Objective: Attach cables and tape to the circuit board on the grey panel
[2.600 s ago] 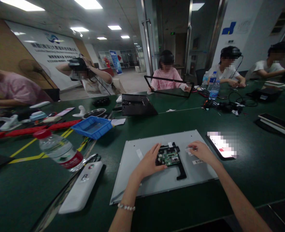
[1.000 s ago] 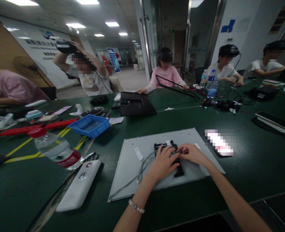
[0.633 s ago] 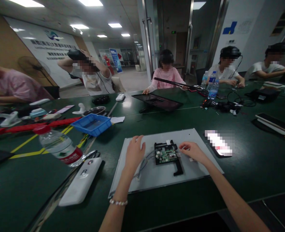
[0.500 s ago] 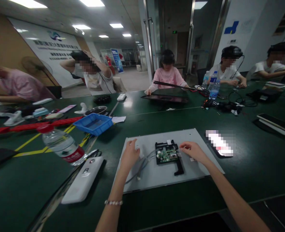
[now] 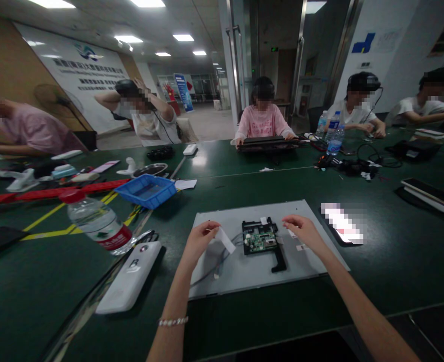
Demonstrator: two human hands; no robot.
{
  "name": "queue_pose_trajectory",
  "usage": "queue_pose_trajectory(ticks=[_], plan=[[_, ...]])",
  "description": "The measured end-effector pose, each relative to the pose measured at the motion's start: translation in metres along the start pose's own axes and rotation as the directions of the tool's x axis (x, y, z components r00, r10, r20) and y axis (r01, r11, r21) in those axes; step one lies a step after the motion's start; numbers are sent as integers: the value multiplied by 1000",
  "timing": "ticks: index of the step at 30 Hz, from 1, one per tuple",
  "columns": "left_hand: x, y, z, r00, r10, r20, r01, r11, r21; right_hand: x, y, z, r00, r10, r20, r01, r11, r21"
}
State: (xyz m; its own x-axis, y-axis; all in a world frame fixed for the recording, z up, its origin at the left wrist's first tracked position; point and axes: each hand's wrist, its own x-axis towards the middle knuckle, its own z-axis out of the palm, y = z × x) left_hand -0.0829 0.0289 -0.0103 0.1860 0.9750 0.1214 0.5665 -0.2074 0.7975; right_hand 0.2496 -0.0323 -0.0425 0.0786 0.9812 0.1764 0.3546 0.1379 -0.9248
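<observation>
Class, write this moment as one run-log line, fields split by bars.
left hand: pinches white strip | right hand: over grey panel, grip unclear | circuit board: in black bracket on grey panel

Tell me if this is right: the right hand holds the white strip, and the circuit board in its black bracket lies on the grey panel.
One thing is wrong: the head view shows the left hand holding the white strip. The circuit board in its black bracket does lie on the grey panel.
</observation>
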Motion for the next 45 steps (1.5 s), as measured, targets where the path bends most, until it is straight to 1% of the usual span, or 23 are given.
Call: queue_pose_trajectory(ticks=[2, 5, 8, 10, 13, 15, 17, 18, 21, 22, 24, 26, 29, 33, 36, 39, 42, 45], plan=[[-4, 5, 3, 1000, 18, 5, -18, 999, 40, -1, -2, 2, 999, -23, -29, 23, 1000, -18], [-9, 8, 12, 998, 57, 29, -60, 985, 159, -4, -8, 7, 997, -55, -48, 52, 997, -65], [-10, 5, 18, 996, 67, 52, -78, 965, 250, -7, -15, 13, 994, -100, -46, 94, 989, -119], [-9, 1, 18, 997, 65, 40, -75, 951, 299, -10, -19, 17, 987, -157, -39, 149, 975, -163], [-10, 0, 17, 993, 113, -30, -95, 928, 359, -14, -29, 23, 966, -258, 11, 253, 936, -246], [-14, 6, 17, 984, 170, -46, -139, 912, 387, -18, -41, 31, 943, -321, 83, 331, 896, -296], [-21, 15, 20, 978, 209, -21, -180, 886, 426, -23, -54, 42, 905, -379, 191, 423, 844, -330], [-27, 20, 23, 976, 220, -8, -192, 869, 457, -26, -61, 49, 877, -409, 254, 476, 812, -338], [-46, 34, 31, 975, 222, 11, -191, 811, 552, -31, -76, 73, 768, -485, 418, 631, 685, -364], [-53, 36, 34, 978, 209, 24, -185, 799, 572, -32, -78, 80, 731, -504, 460, 675, 634, -378], [-64, 38, 38, 982, 183, 36, -168, 785, 596, -31, -81, 94, 678, -522, 517, 733, 538, -417], [-72, 37, 40, 984, 175, 26, -155, 779, 607, -28, -80, 105, 654, -519, 551, 756, 468, -458], [-77, 31, 41, 981, 193, -9, -147, 777, 612, -23, -78, 113, 648, -502, 572, 761, 422, -492], [-78, 25, 42, 976, 214, -30, -153, 781, 605, -23, -74, 116, 679, -482, 554, 734, 459, -500], [-79, 24, 45, 987, 162, -19, -116, 784, 610, -27, -71, 117, 705, -458, 542, 709, 486, -511], [-80, 24, 48, 993, 122, -3, -91, 753, 652, -29, -70, 118, 714, -450, 536, 699, 491, -519], [-80, 25, 50, 990, 143, 4, -107, 719, 686, -30, -69, 120, 697, -453, 555, 715, 486, -502], [-79, 24, 50, 991, 134, 20, -111, 714, 691, -31, -68, 122, 656, -473, 588, 753, 462, -468]])
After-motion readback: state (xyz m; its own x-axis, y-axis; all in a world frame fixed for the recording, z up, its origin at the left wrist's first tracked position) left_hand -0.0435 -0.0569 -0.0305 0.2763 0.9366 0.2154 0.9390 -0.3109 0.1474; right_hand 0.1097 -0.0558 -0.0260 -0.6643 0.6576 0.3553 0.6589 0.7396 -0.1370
